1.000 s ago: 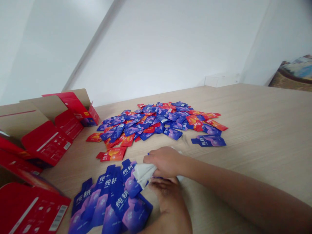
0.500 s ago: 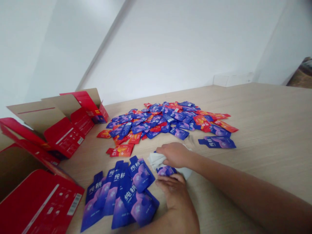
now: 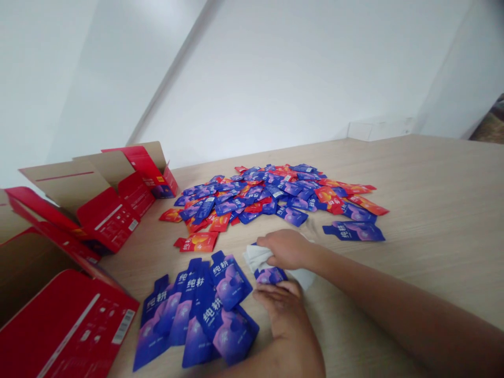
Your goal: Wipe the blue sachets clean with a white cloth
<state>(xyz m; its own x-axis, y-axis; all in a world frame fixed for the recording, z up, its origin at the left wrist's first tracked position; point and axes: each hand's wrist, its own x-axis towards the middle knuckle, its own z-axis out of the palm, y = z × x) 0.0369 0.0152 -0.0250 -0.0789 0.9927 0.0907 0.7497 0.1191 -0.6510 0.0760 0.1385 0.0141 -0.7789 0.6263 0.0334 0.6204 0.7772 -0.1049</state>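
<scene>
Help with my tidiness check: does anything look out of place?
Nothing looks visibly spilled or damaged, but one red pouch lies in front of the mixed pile, oddly near the blue group.

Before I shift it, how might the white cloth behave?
The white cloth is probably floppy: it bunches in soft folds beside the right hand. It looks thin, so likely light. It may drag the purple pouch at the left hand, since they touch.
</scene>
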